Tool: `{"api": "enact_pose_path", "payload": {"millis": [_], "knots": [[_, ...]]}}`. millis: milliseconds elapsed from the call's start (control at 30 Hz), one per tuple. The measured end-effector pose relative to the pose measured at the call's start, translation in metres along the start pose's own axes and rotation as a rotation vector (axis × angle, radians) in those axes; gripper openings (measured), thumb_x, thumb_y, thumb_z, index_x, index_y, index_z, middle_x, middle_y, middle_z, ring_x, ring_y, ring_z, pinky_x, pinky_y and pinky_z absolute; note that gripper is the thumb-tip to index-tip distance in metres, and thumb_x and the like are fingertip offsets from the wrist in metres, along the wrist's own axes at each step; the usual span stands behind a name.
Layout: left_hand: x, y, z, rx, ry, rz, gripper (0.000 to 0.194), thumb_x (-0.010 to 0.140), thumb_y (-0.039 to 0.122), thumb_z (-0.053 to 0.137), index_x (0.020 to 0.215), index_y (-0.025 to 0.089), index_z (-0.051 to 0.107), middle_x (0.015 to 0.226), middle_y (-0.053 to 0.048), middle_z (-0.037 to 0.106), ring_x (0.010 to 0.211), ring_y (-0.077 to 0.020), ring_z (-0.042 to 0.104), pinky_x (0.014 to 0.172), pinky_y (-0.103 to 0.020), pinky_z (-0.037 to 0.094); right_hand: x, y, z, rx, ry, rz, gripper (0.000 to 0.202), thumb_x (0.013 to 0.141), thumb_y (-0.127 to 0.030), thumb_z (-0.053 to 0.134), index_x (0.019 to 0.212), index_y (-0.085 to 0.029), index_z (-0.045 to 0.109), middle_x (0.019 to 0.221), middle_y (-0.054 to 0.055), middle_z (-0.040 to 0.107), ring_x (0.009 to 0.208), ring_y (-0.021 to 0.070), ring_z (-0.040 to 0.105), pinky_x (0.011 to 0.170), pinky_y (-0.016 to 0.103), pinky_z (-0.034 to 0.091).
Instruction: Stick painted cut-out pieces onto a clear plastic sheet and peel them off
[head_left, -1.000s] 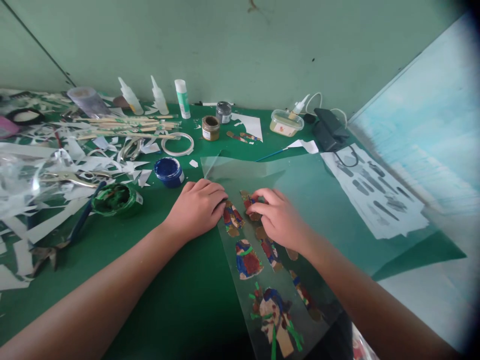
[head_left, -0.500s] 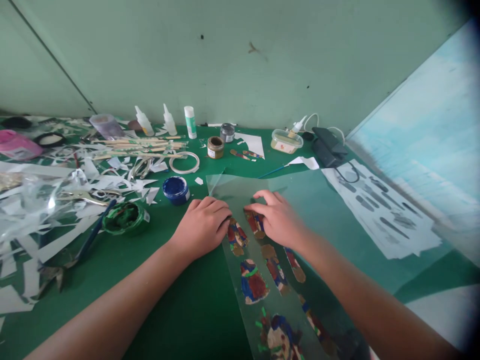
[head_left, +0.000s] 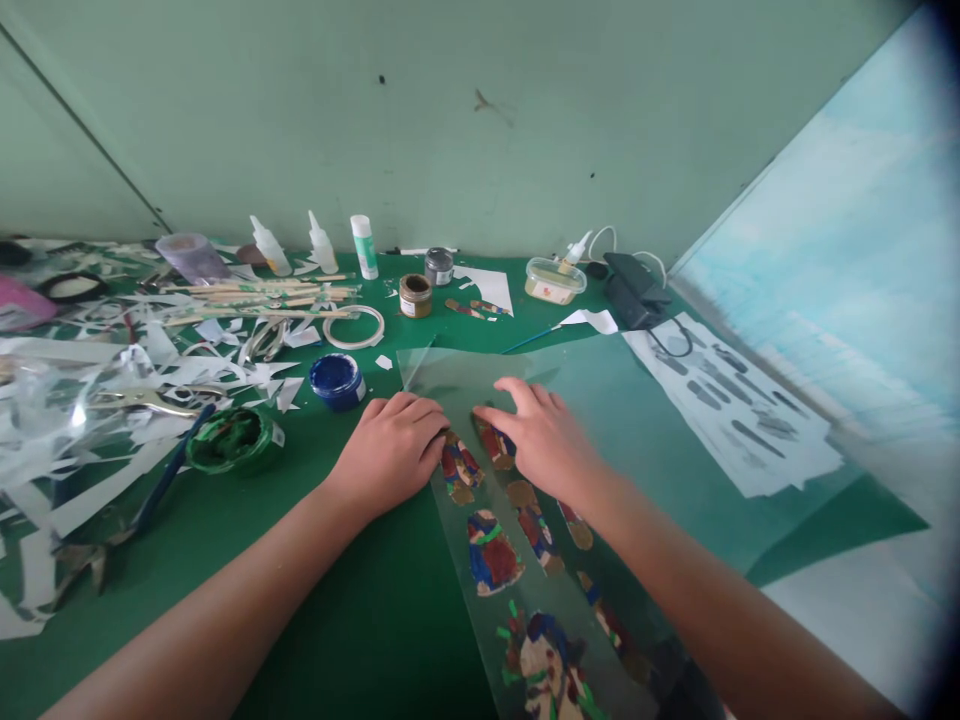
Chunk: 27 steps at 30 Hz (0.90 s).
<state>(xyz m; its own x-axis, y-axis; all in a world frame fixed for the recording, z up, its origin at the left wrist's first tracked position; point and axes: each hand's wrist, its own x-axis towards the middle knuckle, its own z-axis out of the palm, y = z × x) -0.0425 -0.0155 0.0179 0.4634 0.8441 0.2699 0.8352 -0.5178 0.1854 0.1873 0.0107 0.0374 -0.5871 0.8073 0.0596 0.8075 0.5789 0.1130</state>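
A clear plastic sheet (head_left: 600, 400) lies on the green table, with several painted cutout pieces showing at its left side. My left hand (head_left: 394, 445) rests at the sheet's left edge, its fingers bent and pressed together on it, just above a red and blue painted piece (head_left: 461, 465). On the sheet, my right hand (head_left: 551, 440) has its thumb and forefinger apart, beside another painted piece (head_left: 495, 445) that it partly covers. Nearer to me are a bell-shaped painted piece (head_left: 495, 555) and a painted head-like figure (head_left: 551, 665).
Left are an open blue paint jar (head_left: 337, 380), a green paint jar (head_left: 232, 440), pliers (head_left: 86, 560) and paper scraps (head_left: 75, 490). Behind stand glue bottles (head_left: 322, 245), a glue stick (head_left: 364, 247) and a brown paint jar (head_left: 415, 296). A paint-marked paper (head_left: 720, 420) lies right.
The view has swung slightly to the right, so everything sits further left. Both hands keep nearly the same place on the sheet.
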Motion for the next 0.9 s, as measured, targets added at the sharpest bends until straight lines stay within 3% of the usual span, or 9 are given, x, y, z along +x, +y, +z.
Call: {"api": "enact_pose_path", "payload": {"millis": [233, 467, 900], "knots": [[0.001, 0.001, -0.001, -0.004, 0.003, -0.002, 0.024, 0.097, 0.028, 0.048, 0.107, 0.021, 0.069, 0.118, -0.007, 0.070, 0.110, -0.0275, 0.060, 0.084, -0.042, 0.045, -0.013, 0.002, -0.001, -0.029, -0.041, 0.019, 0.061, 0.086, 0.000, 0.042, 0.137, -0.031, 0.057, 0.141, 0.012, 0.048, 0.109, 0.0300, 0.052, 0.081, 0.041, 0.043], [0.001, 0.002, -0.002, -0.017, -0.001, -0.015, 0.024, 0.096, 0.027, 0.050, 0.108, 0.021, 0.070, 0.118, -0.007, 0.070, 0.112, -0.0284, 0.059, 0.086, -0.044, 0.045, -0.035, 0.010, 0.003, -0.061, -0.023, 0.009, 0.073, 0.079, 0.005, 0.043, 0.139, -0.034, 0.055, 0.141, 0.012, 0.049, 0.106, 0.0300, 0.053, 0.080, 0.041, 0.043], [0.001, 0.002, -0.003, -0.019, -0.005, -0.017, 0.025, 0.097, 0.029, 0.049, 0.108, 0.021, 0.070, 0.119, -0.006, 0.070, 0.111, -0.0278, 0.059, 0.086, -0.043, 0.045, -0.025, 0.010, 0.005, 0.191, -0.011, 0.142, 0.060, 0.080, 0.004, 0.041, 0.126, -0.026, 0.067, 0.138, 0.013, 0.050, 0.120, 0.0300, 0.053, 0.093, 0.046, 0.049]]}}
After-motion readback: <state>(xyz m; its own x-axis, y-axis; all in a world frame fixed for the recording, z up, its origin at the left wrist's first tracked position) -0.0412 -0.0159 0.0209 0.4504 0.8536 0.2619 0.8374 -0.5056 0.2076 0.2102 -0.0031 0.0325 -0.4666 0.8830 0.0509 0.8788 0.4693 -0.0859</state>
